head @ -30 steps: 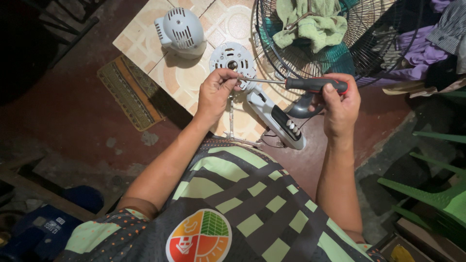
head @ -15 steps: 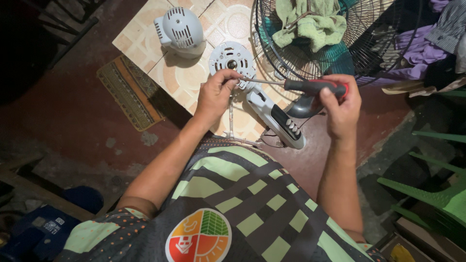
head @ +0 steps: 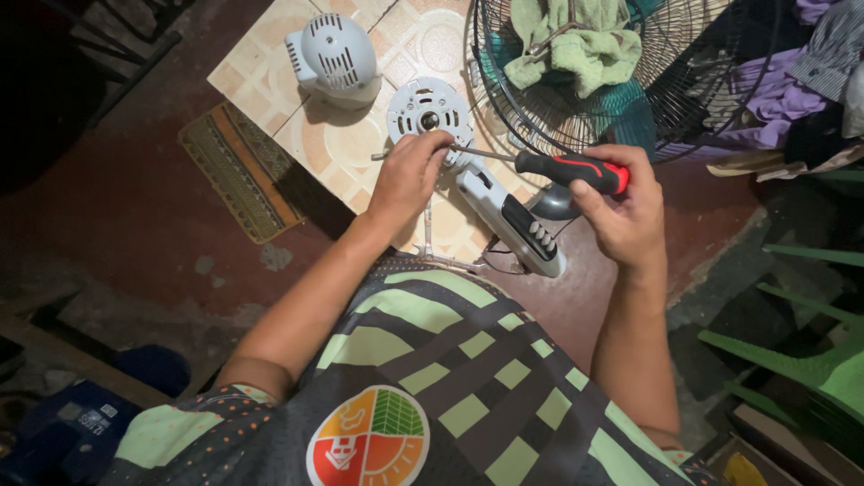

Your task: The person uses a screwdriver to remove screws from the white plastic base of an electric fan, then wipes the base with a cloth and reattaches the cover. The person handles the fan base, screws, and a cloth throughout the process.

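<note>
Nearest to us, below both forearms, we see our own striped grey and pale green shirt (head: 450,360) with a round orange and green emblem. Up from it, our right hand (head: 621,211) is closed around the red and black handle of a screwdriver (head: 571,168), whose thin metal shaft runs leftward toward our left hand (head: 409,175). The two hands are apart, joined only by the tool. The left hand is curled with its fingertips pinched against the edge of a round white fan motor housing (head: 427,108), right where the shaft's tip arrives; we cannot tell whether the fingers hold a small part there. Between and just beneath the hands lies the fan's white neck with a control panel (head: 522,225) of dark buttons, tilted toward our right side. Beyond the left hand, a rounded grey rear motor cover (head: 335,58) rests on the patterned floor tiles (head: 261,72). Beyond the right hand stands a dark wire fan guard (head: 666,99), with a green cloth (head: 576,45) draped in it. Far to the left hand's side lies a small woven mat (head: 234,180).
</note>
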